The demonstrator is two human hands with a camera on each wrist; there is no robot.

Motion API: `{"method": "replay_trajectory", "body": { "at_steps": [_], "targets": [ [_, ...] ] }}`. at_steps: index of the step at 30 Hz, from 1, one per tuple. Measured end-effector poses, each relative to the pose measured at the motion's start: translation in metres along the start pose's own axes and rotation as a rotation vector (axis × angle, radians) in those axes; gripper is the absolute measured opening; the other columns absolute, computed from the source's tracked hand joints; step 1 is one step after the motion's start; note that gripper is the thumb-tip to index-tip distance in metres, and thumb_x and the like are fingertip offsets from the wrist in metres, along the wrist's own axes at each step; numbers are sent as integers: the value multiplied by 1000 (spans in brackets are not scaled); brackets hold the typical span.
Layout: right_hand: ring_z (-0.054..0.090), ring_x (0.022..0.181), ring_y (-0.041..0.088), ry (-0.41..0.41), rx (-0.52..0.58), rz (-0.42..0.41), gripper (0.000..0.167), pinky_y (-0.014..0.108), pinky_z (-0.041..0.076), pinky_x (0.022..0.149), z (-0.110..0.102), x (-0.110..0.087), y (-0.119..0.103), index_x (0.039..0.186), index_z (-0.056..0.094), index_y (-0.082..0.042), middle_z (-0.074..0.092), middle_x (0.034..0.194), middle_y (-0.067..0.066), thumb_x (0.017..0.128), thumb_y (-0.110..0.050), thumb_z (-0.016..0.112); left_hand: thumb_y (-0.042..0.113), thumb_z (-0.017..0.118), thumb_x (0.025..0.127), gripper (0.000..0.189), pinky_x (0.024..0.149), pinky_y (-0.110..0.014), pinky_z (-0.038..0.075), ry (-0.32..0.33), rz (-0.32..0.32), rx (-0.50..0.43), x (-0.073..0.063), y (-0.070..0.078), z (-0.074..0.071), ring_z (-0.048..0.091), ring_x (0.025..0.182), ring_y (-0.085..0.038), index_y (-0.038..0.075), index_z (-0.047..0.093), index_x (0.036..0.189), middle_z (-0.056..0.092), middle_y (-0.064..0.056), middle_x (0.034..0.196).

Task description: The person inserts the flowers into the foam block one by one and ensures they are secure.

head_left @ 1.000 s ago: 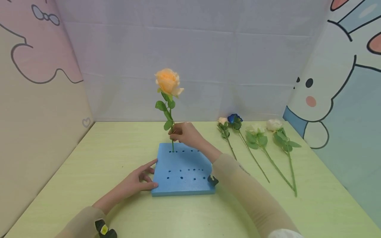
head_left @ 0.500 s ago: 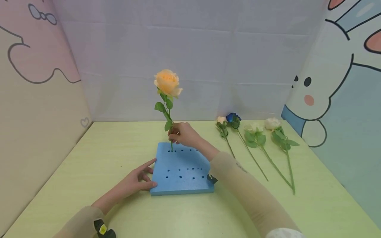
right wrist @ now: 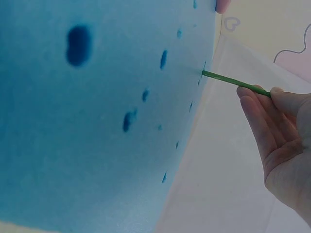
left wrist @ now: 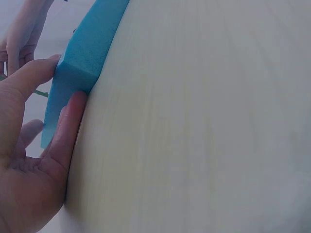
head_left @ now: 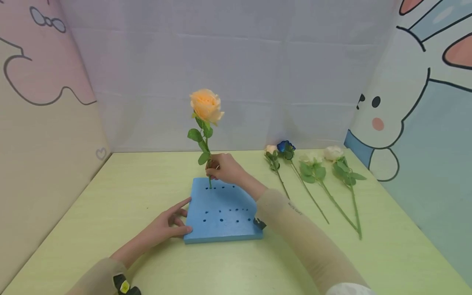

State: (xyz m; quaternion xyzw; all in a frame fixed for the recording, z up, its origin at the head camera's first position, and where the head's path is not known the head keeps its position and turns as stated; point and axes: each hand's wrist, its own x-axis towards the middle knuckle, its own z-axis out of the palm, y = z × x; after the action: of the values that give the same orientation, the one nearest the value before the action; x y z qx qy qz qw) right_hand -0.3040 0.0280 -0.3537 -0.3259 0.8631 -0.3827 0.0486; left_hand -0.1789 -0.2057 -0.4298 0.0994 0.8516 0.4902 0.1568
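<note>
A peach-coloured rose (head_left: 206, 105) stands nearly upright, its green stem (right wrist: 233, 81) pinched between the thumb and fingers of my right hand (head_left: 225, 168). The stem's lower end meets the back row of holes in a blue foam board (head_left: 225, 229); how deep it sits cannot be told. At the board's left side, my left hand (head_left: 166, 224) touches the edge with outstretched index finger and thumb. In the left wrist view, the thumb (left wrist: 41, 70) lies against the board's corner and another finger presses its side.
On the right of the table (head_left: 155, 176) lie a small peach rose (head_left: 271, 149), a blue rose (head_left: 285, 146), a pale green-white flower (head_left: 311, 158) and a white rose (head_left: 333, 153). A pale cloth (head_left: 236, 82) rises behind the table, with printed panels at both sides.
The whole scene has shifted slightly left as the head view moves. The rose now leans a little more to the left; both hands keep their holds.
</note>
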Motion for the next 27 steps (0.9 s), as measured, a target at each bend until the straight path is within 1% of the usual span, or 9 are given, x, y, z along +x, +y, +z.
{"method": "replay_trajectory", "body": {
  "at_steps": [7, 13, 15, 19, 23, 25, 27],
  "targets": [
    [74, 82, 32, 12, 8, 18, 12, 23, 56, 64, 1, -2, -1, 101, 68, 0, 75, 91, 14, 96, -10, 64, 29, 79, 84, 90, 71, -26, 53, -3, 1, 2, -1, 0, 0, 62, 92, -19, 20, 27, 157, 54, -18, 129],
    [73, 83, 34, 0, 38, 21, 13, 38, 60, 73, -1, -2, 0, 102, 68, -1, 75, 92, 16, 96, -12, 64, 30, 79, 84, 91, 72, -27, 53, -8, -6, -7, -1, -1, 1, 62, 93, -18, 21, 26, 157, 53, -17, 130],
    [73, 84, 34, -3, 59, 27, 12, 41, 60, 75, -1, -1, 2, 102, 67, -2, 74, 93, 16, 95, -11, 65, 29, 79, 84, 91, 72, -27, 53, -10, -3, -16, -1, -1, 1, 62, 93, -19, 22, 26, 157, 53, -17, 130],
    [73, 86, 35, 3, 102, 47, 11, 41, 60, 75, 0, 1, 7, 102, 68, -4, 74, 95, 16, 94, -11, 66, 29, 79, 84, 90, 73, -27, 54, -9, -4, -30, -2, -1, 1, 61, 93, -19, 22, 26, 157, 52, -18, 131],
    [73, 89, 34, 2, 118, 69, 15, 41, 60, 75, 0, 2, 10, 105, 68, -3, 74, 99, 15, 93, -12, 68, 29, 78, 85, 90, 73, -27, 53, -6, -8, -27, -1, -3, 2, 61, 93, -19, 23, 26, 157, 53, -17, 131],
    [74, 91, 31, -5, 127, 82, 19, 40, 60, 77, -2, 1, 9, 109, 68, -4, 74, 104, 14, 92, -13, 69, 29, 78, 85, 89, 73, -27, 53, -4, -6, -28, 0, -5, 2, 61, 94, -19, 24, 26, 157, 53, -16, 131],
    [74, 95, 27, -13, 132, 88, 25, 36, 60, 79, -5, -1, 8, 116, 67, -6, 74, 110, 13, 92, -14, 70, 29, 78, 85, 89, 73, -27, 53, -2, -3, -25, 1, -5, 1, 60, 94, -19, 24, 26, 157, 53, -16, 131]
  ]
}}
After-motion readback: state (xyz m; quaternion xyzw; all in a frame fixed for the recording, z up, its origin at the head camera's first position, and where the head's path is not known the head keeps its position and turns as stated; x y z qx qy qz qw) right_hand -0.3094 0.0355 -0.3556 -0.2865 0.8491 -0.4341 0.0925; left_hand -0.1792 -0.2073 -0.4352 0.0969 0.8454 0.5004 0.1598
